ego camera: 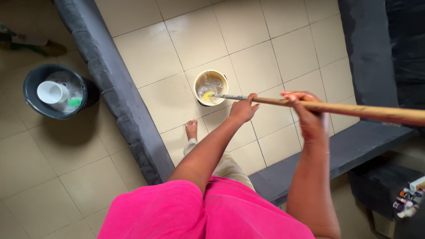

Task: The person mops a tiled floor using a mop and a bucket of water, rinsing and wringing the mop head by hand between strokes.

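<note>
Closest to me I see a bright pink garment (208, 212) filling the bottom of the view, with both forearms reaching out over it. My right hand (310, 117) is closed around a long wooden pole (354, 108), fingers curled over the top, and the pole runs on past that hand toward the right edge. My left hand (243, 108) sits further along the same pole, well apart from the right, wrapped around it near where the wood meets a metal end piece (228, 96). Both hands are clamped on the pole.

Just below the left hand, a bare foot (191, 129) stands on the cream tiled floor (265, 57), with a leg in pale trousers behind it. Just beyond the left hand, the metal tip dips into a small pale bucket (211, 87) holding cloudy water and something yellow; I cannot tell what the yellow thing is.

A dark grey raised kerb (119, 88) runs diagonally to the left of the left hand, and another stretch (354, 146) passes under the right forearm. Well off to the left, past the kerb, stands a dark round bucket (55, 91) with a white cup (52, 92) and a green object inside it. Small bottles (409, 201) sit at the lower right edge.
</note>
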